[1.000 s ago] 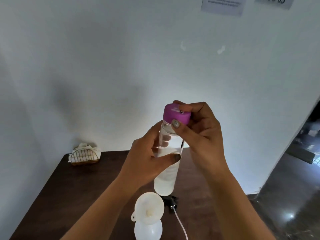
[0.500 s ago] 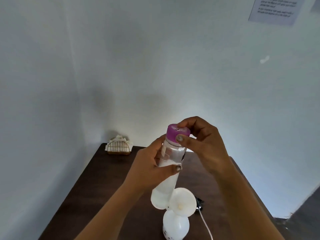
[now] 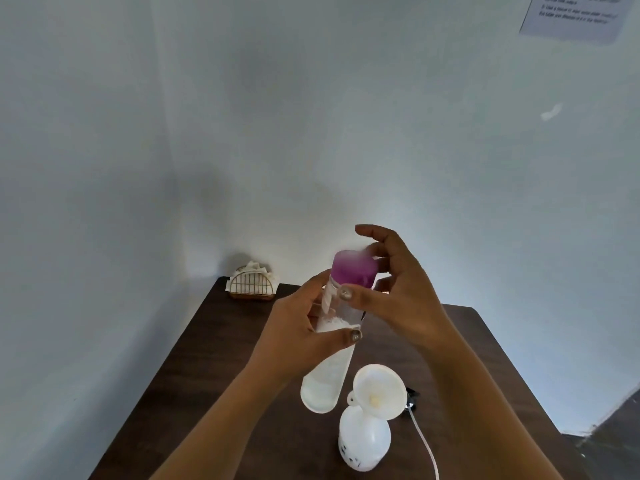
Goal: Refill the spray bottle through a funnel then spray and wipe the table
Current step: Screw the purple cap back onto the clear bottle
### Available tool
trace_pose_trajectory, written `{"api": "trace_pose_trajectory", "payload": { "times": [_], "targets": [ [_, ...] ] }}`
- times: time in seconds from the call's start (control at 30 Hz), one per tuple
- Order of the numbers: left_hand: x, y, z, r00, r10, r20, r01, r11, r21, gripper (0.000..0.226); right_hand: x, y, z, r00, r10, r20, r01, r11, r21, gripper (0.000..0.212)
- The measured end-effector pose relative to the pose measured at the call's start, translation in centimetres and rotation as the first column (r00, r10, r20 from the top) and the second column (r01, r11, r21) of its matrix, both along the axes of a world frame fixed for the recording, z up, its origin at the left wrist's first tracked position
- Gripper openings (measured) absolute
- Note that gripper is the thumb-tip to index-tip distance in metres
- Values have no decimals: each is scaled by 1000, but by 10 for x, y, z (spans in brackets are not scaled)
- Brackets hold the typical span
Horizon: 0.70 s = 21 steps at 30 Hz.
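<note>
My left hand [image 3: 298, 337] grips a clear water bottle [image 3: 327, 379], part full, tilted in the air above the dark wooden table [image 3: 221, 358]. My right hand [image 3: 401, 299] is at its purple cap [image 3: 353, 270], which is blurred. The thumb sits at the cap's lower rim, fingers curl behind it, and the index finger is lifted clear. Below stands the white spray bottle [image 3: 363, 441] with a white funnel [image 3: 379, 389] in its neck, just right of the water bottle's base.
A black spray head [image 3: 412, 400] with a thin white tube [image 3: 427, 445] lies behind the spray bottle. A wire napkin holder [image 3: 251, 285] stands in the far left corner against the white walls. A paper notice [image 3: 575, 15] hangs high on the right.
My view has swung left and down, showing more of the table. My right hand's fingers have loosened and spread around the cap. The left hand keeps its hold on the bottle.
</note>
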<state>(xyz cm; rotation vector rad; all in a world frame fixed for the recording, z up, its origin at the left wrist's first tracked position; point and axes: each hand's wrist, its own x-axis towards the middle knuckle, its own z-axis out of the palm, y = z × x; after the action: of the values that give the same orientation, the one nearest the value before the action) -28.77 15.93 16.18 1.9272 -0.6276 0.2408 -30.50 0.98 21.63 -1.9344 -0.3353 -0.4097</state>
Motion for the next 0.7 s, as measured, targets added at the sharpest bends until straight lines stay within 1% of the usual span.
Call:
{"api": "trace_pose_trajectory", "payload": {
  "times": [0.03,0.1,0.13,0.17,0.2,0.23,0.27,0.3,0.33,0.37,0.47,0.5,0.53,0.63,0.67,0.7],
  "targets": [
    [0,0,1,1000,-6,-2,6,1000,-2,59,0,-1,-1,997,73,-15,-72,995,64,71],
    [0,-1,1,1000,-17,1,17,1000,2,60,0,-4,-2,972,232,-33,-213,933,290,67],
    [-1,-1,0,1000,-15,1,15,1000,7,60,0,-5,-2,964,264,-38,-233,904,357,64],
    [-1,-2,-1,1000,-11,4,11,1000,9,59,0,-5,-2,970,239,-40,-211,914,347,62],
    [-2,-2,-1,1000,-7,10,7,1000,13,57,0,-4,-1,985,168,-34,-154,953,261,61],
    [-3,-2,-2,1000,-4,19,4,1000,20,57,0,-2,-1,997,74,-12,-71,989,133,63],
    [-4,-2,-3,1000,-2,24,1,1000,29,58,-1,0,-1,1000,-12,10,11,999,31,66],
    [-4,-3,-3,1000,-3,23,2,999,32,59,-1,0,-3,999,-43,19,43,999,-8,69],
    [-4,-4,-4,1000,-7,15,6,999,32,58,-2,0,-4,1000,-21,11,21,1000,-4,72],
    [-4,-6,-4,1000,-8,5,8,999,32,57,-3,0,-6,1000,29,-1,-29,999,31,73],
    [-1,-9,-5,1000,-10,-11,11,999,35,56,-3,-7,-9,990,143,-12,-135,959,247,67],
    [-1,-10,-6,1000,-14,-11,14,999,36,55,-2,-9,-10,991,135,-2,-129,955,268,65],
    [-1,-11,-6,1000,-15,-15,16,999,40,54,-2,-10,-9,996,93,9,-93,967,237,63],
    [0,-14,-7,999,-24,-29,25,999,36,54,-1,-9,-10,996,-59,66,57,998,27,63],
    [0,-15,-7,999,-29,-30,30,999,29,56,-2,-9,-10,996,-66,63,65,998,9,67],
    [0,-15,-7,999,-34,-27,34,999,21,59,-2,-11,-11,998,-34,53,34,999,16,71]
  ]
}}
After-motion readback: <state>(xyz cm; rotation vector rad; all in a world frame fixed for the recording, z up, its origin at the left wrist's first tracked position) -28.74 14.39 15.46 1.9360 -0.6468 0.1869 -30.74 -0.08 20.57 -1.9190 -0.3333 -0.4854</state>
